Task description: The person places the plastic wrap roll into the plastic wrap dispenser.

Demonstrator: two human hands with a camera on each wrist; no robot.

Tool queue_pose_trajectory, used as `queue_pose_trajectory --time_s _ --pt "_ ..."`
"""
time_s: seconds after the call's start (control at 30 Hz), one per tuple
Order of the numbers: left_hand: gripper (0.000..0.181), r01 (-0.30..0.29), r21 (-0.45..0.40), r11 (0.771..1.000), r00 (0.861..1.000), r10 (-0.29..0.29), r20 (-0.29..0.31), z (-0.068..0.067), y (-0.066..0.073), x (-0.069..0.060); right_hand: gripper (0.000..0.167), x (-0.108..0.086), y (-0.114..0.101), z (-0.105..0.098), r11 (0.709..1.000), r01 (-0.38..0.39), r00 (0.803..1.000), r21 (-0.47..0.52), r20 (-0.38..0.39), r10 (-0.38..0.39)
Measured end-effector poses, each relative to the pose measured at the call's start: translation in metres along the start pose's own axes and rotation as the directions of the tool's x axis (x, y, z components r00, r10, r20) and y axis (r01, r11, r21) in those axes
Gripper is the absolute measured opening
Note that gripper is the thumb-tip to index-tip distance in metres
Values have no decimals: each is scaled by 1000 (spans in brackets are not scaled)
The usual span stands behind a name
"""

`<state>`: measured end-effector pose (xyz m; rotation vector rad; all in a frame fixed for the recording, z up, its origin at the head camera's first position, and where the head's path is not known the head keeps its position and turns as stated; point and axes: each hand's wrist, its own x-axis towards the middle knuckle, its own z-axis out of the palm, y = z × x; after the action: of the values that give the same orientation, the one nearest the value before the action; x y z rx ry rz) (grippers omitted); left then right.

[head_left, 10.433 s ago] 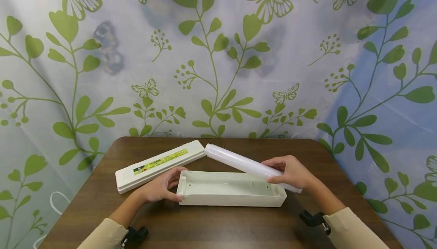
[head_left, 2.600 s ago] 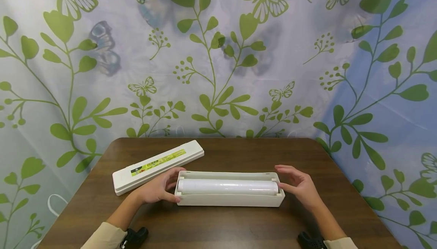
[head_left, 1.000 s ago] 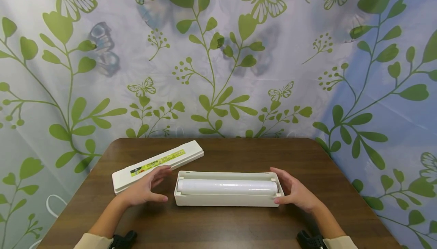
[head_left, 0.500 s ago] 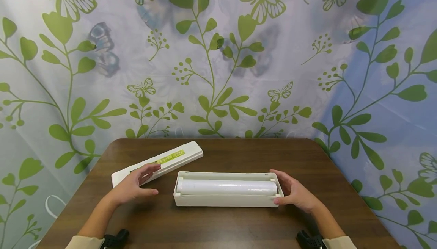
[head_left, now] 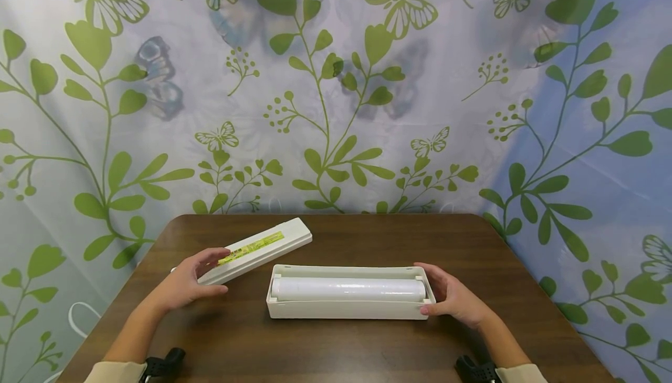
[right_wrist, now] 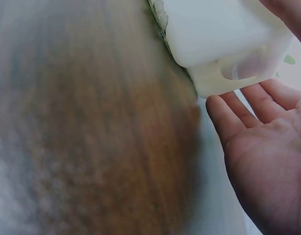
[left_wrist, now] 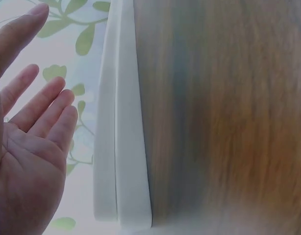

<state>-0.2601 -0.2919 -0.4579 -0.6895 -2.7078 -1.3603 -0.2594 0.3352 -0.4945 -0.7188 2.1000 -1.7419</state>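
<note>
A long white box (head_left: 347, 311) lies on the table with its top uncovered, and a white film roll (head_left: 349, 289) rests lengthwise inside. The right hand (head_left: 455, 297) holds the box's right end, thumb at the front corner and fingers behind; the right wrist view shows its fingers (right_wrist: 253, 110) at the box's end wall (right_wrist: 238, 73). The white lid (head_left: 294, 234), with a yellow-green label (head_left: 257, 246), lies slanted at the back left. The left hand (head_left: 184, 281) is over the lid's left part, thumb and fingers apart; in the left wrist view it is beside the lid (left_wrist: 128, 147), holding nothing.
A brown wooden table (head_left: 315, 351) bears the box and lid. Behind it hangs a pale curtain (head_left: 336, 109) with green leaves and butterflies. A white cord loop (head_left: 73, 319) hangs beyond the table's left edge.
The roll, earlier in the right hand, lies in the box. The left hand has let go of the box's left end and moved left to the lid; the right hand has come to hold the right end.
</note>
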Motion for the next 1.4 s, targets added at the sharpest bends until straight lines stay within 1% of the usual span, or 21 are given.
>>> queue_pose_trajectory --time_s 0.1,0.23,0.37,0.47,0.6,0.7,0.8,0.87,1.0,1.13,1.27,1.4 --pt "74 6 16 1000 1000 -6 -11 -5 -3 -1 95 0 0 1 1000 -1 1000 6 -3 1" --pt "74 42 8 999 999 -41 -34 -13 -8 -3 96 0 -1 2 1000 0 1000 9 -7 0" --pt "74 80 45 996 995 -77 -61 -20 -15 -6 95 -1 -3 2 1000 -5 1000 7 -10 5" --pt "74 92 89 992 994 -86 -69 -24 -19 -9 95 -1 -3 2 1000 -8 1000 7 -11 8" --pt "74 79 127 989 995 -70 -73 -31 -21 -12 95 -1 -2 2 1000 -9 1000 6 -11 9" --pt "74 67 154 986 996 -58 -61 -36 -22 -14 95 -1 -2 1 1000 -11 1000 8 -10 11" --pt "78 76 187 979 997 -69 -46 -40 -25 -15 95 -1 -1 1 1000 -13 1000 8 -8 13" --pt "81 89 203 975 996 -81 -47 -42 -27 -16 95 -1 0 1 1000 -13 1000 5 -9 13" --pt "83 89 233 968 996 -81 -43 -46 -33 -20 94 -2 1 0 1000 -11 1000 -7 -12 11" --pt "83 66 256 964 998 -63 -22 -48 -37 -21 94 -2 1 0 1000 -17 1000 -8 -18 17" --pt "86 52 298 953 998 -55 1 -48 -41 -19 95 -1 1 1 1000 -23 1000 -3 -21 23" --pt "91 74 313 947 996 -87 27 -49 -44 -18 95 -1 1 1 1000 -16 1000 8 -15 16"
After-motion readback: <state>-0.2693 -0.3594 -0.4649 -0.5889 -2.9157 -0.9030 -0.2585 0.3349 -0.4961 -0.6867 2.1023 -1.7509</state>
